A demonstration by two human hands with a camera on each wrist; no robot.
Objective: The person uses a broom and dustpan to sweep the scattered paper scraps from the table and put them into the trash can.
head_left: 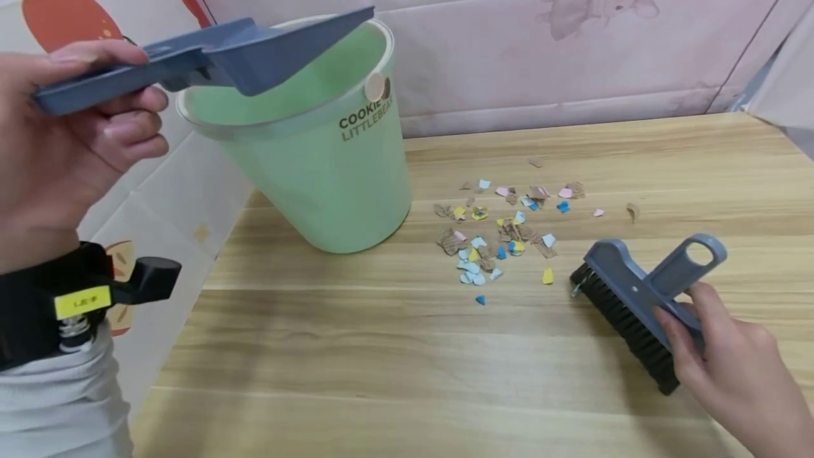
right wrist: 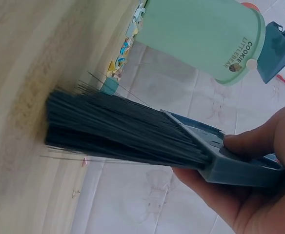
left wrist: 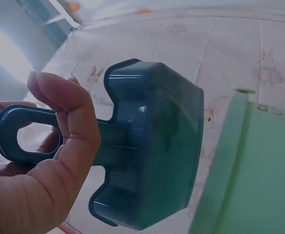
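Note:
My left hand (head_left: 76, 133) grips the handle of a blue dustpan (head_left: 210, 59), held in the air with its scoop over the rim of a green bucket (head_left: 318, 154). In the left wrist view the dustpan (left wrist: 147, 146) fills the middle, my thumb (left wrist: 69, 112) across its handle, beside the bucket (left wrist: 254, 175). My right hand (head_left: 731, 366) holds a blue hand brush (head_left: 642, 302) by its back, black bristles resting on the wooden table (head_left: 381, 359). The brush (right wrist: 132, 131) bristles press the table in the right wrist view. Scraps of coloured paper (head_left: 502, 235) lie left of the brush.
The bucket (right wrist: 206, 34) stands at the table's back left corner, marked "COOKIE LITTLEBEAR". A pink padded wall (head_left: 540, 27) runs behind the table. The table's left edge drops to a white mat (head_left: 172, 210). A black wrist mount (head_left: 76, 295) sits on my left forearm.

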